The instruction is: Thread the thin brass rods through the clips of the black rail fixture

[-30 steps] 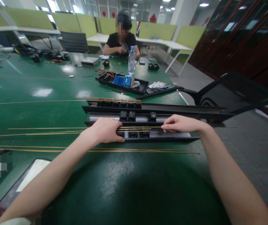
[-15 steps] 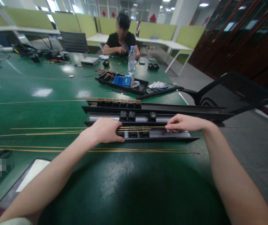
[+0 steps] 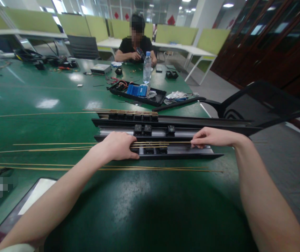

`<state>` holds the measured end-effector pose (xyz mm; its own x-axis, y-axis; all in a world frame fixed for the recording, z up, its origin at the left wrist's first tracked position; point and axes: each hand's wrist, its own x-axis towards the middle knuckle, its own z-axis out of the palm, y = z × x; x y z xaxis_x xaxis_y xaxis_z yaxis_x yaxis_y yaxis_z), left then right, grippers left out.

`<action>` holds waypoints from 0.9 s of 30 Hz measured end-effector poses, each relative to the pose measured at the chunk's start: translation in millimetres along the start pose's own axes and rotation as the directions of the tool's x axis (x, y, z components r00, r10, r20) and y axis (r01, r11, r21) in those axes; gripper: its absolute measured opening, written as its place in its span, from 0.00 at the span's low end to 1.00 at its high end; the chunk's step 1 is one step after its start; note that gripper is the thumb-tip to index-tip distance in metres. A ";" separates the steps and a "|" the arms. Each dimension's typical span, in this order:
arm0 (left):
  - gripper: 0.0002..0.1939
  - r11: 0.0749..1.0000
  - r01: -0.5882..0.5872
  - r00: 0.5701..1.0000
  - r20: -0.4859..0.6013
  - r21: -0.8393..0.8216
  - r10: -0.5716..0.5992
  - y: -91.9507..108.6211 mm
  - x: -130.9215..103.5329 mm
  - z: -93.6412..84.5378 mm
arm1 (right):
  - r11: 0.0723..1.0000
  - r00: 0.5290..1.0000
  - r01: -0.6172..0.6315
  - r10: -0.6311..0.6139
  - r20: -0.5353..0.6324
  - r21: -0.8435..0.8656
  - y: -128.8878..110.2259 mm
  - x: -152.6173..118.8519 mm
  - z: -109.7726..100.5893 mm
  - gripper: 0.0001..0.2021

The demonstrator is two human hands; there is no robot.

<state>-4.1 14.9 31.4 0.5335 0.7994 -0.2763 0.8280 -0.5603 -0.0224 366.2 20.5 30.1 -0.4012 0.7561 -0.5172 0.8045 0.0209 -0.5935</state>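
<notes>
My left hand (image 3: 120,145) is wrapped over the nearest black channel rail (image 3: 181,156), its thumb at the near wall and its fingers at the far side. Under and beside it sit black blocks (image 3: 162,150) inside the rail; the one beneath my palm is mostly hidden. Several thin brass rods (image 3: 61,149) run under this hand and across the blocks. Above the rail's right part, my right hand (image 3: 205,137) pinches a long brass rod (image 3: 180,142) between thumb and fingers. That rod points left towards the blocks and reaches out past my right wrist.
Behind lie a second rail (image 3: 113,131) with three black blocks and a third with rods on top. Loose rods (image 3: 165,168) lie in front. Farther back are a black tray (image 3: 139,99), a bottle (image 3: 147,68) and a seated person (image 3: 134,45). A chair (image 3: 270,101) stands right.
My right hand has slid slightly to the right along the brass rod. The rod itself has barely shifted. My left hand stays where it was on the rail.
</notes>
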 end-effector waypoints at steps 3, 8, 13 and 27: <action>0.34 1.000 -0.002 1.000 0.010 -0.001 0.002 -0.3 0.1 0.4 | 1.000 1.000 -0.007 0.007 -0.004 0.005 2.7 -1.3 -1.5 0.22; 0.34 1.000 -0.007 1.000 0.002 -0.003 0.007 -0.9 0.1 0.9 | 1.000 1.000 -0.016 0.016 -0.004 -0.004 5.3 -3.3 -4.7 0.22; 0.33 1.000 -0.007 1.000 0.008 -0.008 0.007 -0.8 0.1 -0.1 | 0.999 1.000 -0.019 0.019 -0.002 -0.031 5.4 -5.6 -8.4 0.22; 0.34 1.000 0.002 1.000 0.018 -0.018 -0.001 -0.1 -0.7 -1.2 | 1.000 0.975 0.014 -0.016 -0.222 -0.012 -24.4 -3.8 1.5 0.26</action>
<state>-4.3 14.6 32.7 0.5293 0.7960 -0.2936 0.8318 -0.5551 -0.0054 347.5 16.1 45.7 -0.3073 0.8818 -0.3578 0.8038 0.0392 -0.5937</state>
